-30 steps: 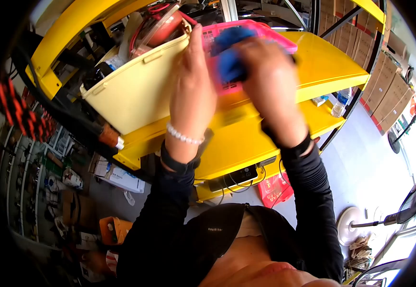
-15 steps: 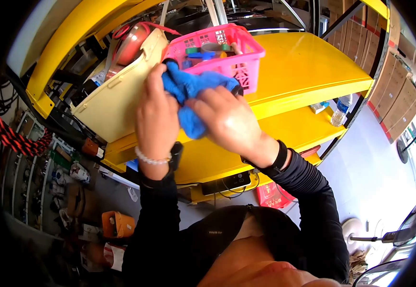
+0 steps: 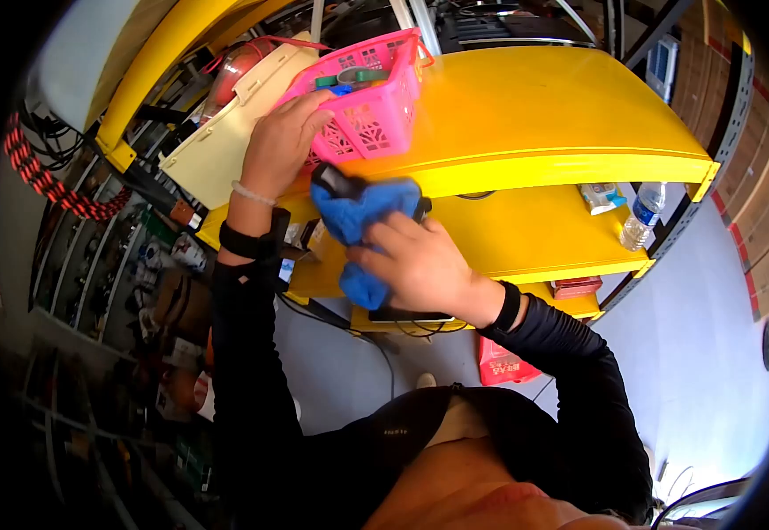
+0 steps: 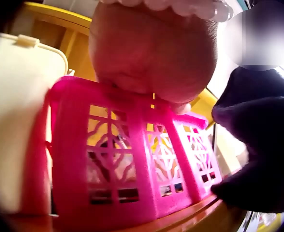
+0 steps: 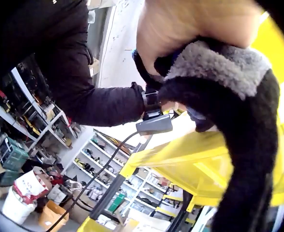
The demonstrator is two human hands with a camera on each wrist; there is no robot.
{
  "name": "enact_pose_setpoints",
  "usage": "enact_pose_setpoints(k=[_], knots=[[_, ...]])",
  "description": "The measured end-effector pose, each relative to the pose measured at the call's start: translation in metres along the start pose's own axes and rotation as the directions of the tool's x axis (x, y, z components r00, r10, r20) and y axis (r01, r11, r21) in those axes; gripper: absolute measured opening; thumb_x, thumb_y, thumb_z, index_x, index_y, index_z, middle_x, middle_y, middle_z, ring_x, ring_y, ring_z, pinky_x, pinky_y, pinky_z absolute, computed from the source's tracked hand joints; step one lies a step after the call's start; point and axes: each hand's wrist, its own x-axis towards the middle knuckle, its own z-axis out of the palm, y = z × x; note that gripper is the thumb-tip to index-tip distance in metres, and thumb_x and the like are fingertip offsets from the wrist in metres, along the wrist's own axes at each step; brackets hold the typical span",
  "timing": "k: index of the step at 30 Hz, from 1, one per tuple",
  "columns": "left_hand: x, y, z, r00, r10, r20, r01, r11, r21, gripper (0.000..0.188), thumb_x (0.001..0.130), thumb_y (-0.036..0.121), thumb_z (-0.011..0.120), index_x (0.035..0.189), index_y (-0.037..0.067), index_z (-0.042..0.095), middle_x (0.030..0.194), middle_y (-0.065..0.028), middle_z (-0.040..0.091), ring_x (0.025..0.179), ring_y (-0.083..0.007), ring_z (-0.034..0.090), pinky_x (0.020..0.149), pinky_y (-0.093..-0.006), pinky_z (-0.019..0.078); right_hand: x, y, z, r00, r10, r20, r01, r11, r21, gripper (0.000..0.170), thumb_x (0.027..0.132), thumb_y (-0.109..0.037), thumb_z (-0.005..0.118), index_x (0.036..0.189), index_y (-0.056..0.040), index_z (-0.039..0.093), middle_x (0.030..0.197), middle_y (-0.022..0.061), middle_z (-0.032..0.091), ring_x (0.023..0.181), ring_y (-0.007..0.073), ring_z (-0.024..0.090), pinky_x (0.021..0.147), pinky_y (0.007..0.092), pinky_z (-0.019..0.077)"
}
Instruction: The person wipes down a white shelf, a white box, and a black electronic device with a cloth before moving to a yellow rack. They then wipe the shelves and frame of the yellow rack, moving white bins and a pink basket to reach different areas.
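My left hand (image 3: 280, 146) grips the near rim of a pink plastic basket (image 3: 368, 119) on the yellow shelf. In the left wrist view, the heel of that hand (image 4: 154, 53) lies over the rim, above the basket's lattice side (image 4: 149, 159); its fingers are mostly hidden. My right hand (image 3: 424, 265) holds a bunched blue cloth (image 3: 344, 212) with black parts, in front of the shelf edge. Up close in the right wrist view, a fleecy grey patch (image 5: 214, 67) and a long black strip hang below the right hand (image 5: 200, 24).
A cream bin (image 3: 212, 155) holding a red item stands left of the basket. The yellow shelf top (image 3: 543, 106) stretches to the right. On the lower shelf is a water bottle (image 3: 643, 216). A red bag (image 3: 503, 362) lies on the floor; cartons (image 3: 738, 177) stand at right.
The right hand has come down from over the basket with the blue cloth, passing it near the left hand. The left hand has shifted onto the basket rim, and the basket sits turned and farther left.
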Motion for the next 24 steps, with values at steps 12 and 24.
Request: enact_pose_setpoints(k=[12,24], knots=[[0.004,0.008,0.013,0.999,-0.03,-0.033,0.039,0.948,0.316,0.026,0.094,0.027,0.056,0.112,0.009,0.061,0.092,-0.0168,0.066,0.085,-0.0366,0.063,0.072,-0.0466,0.0494,-0.051,0.003,-0.008,0.999,0.038,0.03,-0.044,0.973,0.228,0.041,0.057,-0.015,0.07,0.098,-0.0135,0.065,0.088,0.0015,0.052,0.087,0.0225,0.052,0.059,0.0359,0.0413],[-0.16,0.135,0.074,0.957,-0.178,0.228,0.261,0.192,-0.946,0.084,0.085,0.045,0.068,0.144,-0.001,0.031,0.145,-0.0161,0.038,0.134,-0.0264,0.037,0.11,-0.0399,0.0296,-0.057,0.01,-0.033,0.963,0.073,-0.261,0.033,0.925,0.379,0.048,0.061,-0.009,0.079,0.106,-0.0076,0.065,0.099,0.0109,0.059,0.086,0.029,0.058,0.076,0.0374,0.0479]])
